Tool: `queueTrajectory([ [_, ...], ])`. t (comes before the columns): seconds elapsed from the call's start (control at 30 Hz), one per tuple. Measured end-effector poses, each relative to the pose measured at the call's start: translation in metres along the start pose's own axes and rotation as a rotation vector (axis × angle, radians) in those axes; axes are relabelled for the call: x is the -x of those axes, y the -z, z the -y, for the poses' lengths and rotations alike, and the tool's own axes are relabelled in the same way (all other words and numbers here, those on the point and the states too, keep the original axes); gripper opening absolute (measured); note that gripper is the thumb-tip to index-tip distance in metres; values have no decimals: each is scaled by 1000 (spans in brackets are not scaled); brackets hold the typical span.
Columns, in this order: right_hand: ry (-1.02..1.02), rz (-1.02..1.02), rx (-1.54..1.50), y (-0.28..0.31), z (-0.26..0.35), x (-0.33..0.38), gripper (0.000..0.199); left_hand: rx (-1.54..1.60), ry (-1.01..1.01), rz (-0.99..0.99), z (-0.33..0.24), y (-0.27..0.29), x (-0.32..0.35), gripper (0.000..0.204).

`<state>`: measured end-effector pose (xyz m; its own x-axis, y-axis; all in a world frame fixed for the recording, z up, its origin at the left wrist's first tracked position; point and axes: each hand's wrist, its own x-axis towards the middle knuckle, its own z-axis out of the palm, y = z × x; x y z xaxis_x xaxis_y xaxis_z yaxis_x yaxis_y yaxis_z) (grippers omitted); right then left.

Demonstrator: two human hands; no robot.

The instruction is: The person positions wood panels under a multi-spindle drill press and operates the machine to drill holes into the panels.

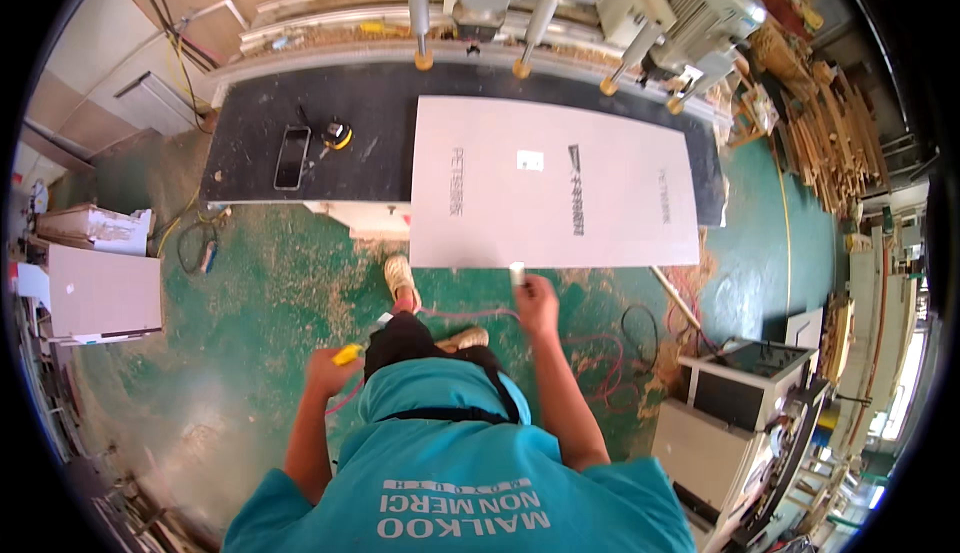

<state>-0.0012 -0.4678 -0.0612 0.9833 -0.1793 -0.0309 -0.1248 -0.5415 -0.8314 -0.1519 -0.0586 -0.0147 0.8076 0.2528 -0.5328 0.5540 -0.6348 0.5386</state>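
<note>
A large white board (pixel 553 183) lies on the black worktop (pixel 370 113), its near edge overhanging. It bears grey printed strips and a small white label near its middle. At that near edge the right hand (pixel 536 301) pinches a small white cylinder (pixel 517 273). Left of the board, the left hand (pixel 330 365) has its fingers closed round a yellow tool (pixel 347 355).

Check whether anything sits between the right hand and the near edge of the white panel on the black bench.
Nothing visible does. The right hand is at the near edge of the white panel, holding a small white object against it. The left hand holds a yellow item, well back.
</note>
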Motion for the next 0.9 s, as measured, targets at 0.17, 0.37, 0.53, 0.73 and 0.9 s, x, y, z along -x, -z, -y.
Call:
queueTrajectory([
  [0.17, 43, -238, 75, 93, -27, -36, 16, 67, 105, 33, -76, 23, -27, 45],
  [0.37, -73, -291, -87, 129, -8, -86, 15, -290, -541, 211, -201, -22, 1, 50],
  [0.53, 212, -177, 299, 102, 10, -129, 15, -191, -235, -32, -158, -5, -19, 48],
  [0.73, 554, 738, 304, -61, 65, -98, 27, -8, -3, -187, -83, 42, -57, 44],
  [0.9, 729, 893, 561, -151, 106, -157, 36, 67, 133, -176, -54, 38, -59, 43],
])
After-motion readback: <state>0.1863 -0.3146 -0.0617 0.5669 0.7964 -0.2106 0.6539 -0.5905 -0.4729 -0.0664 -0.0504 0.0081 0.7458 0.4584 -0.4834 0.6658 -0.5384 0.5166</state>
